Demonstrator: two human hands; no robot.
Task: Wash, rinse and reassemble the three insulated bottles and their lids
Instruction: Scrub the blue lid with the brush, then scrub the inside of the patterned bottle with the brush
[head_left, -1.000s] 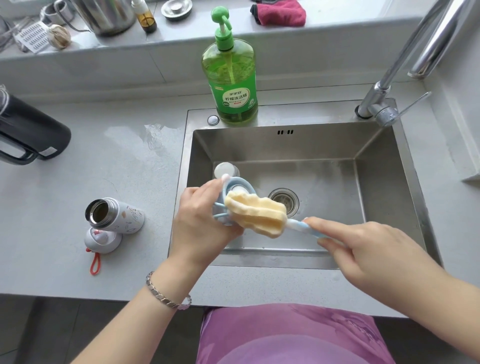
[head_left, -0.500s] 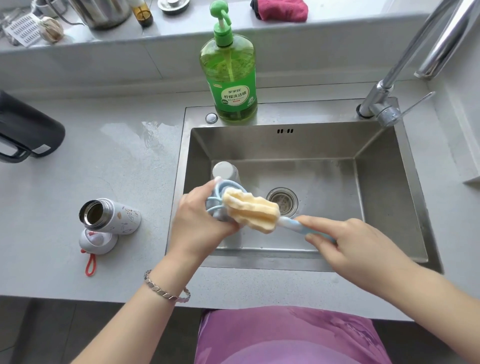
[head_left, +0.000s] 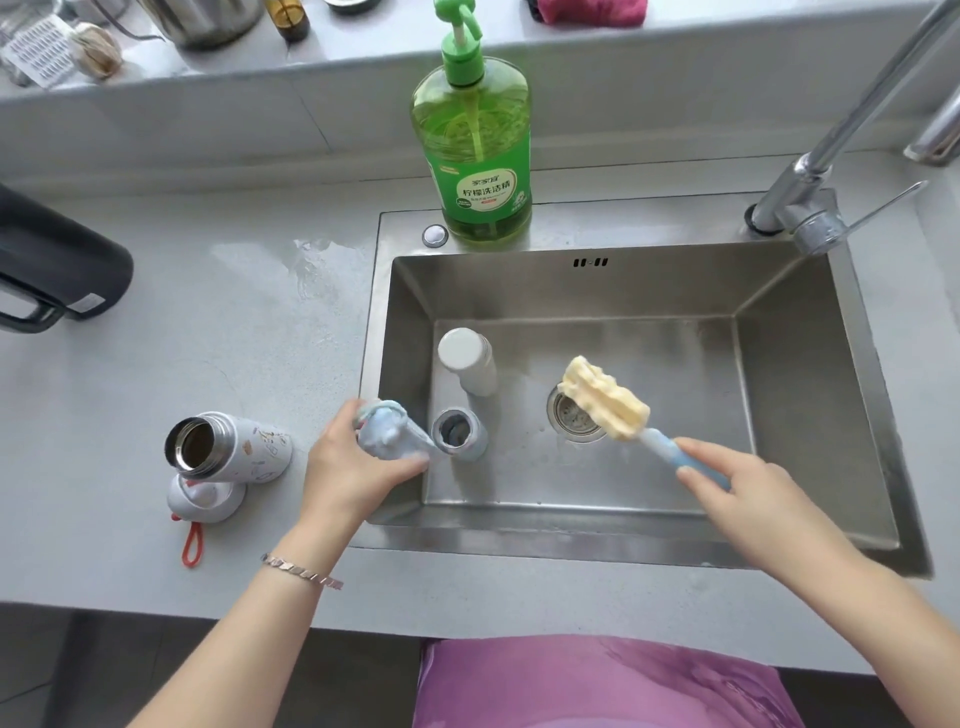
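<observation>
One white bottle (head_left: 470, 371), one open bottle (head_left: 460, 437) in sink (head_left: 810, 395), left hand (head_left: 353, 470) gripping lid (head_left: 389, 434), right hand (head_left: 753, 501) gripping brush (head_left: 605, 397)

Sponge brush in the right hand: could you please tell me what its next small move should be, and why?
Probably lower the sponge brush into the open bottle standing in the sink: its mouth faces up, unblocked, beside the left hand gripping the blue lid, and the right hand holds the brush free above the drain.

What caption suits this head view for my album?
A left hand grips a blue lid at the sink rim; right hand holds a sponge brush above the drain.
</observation>
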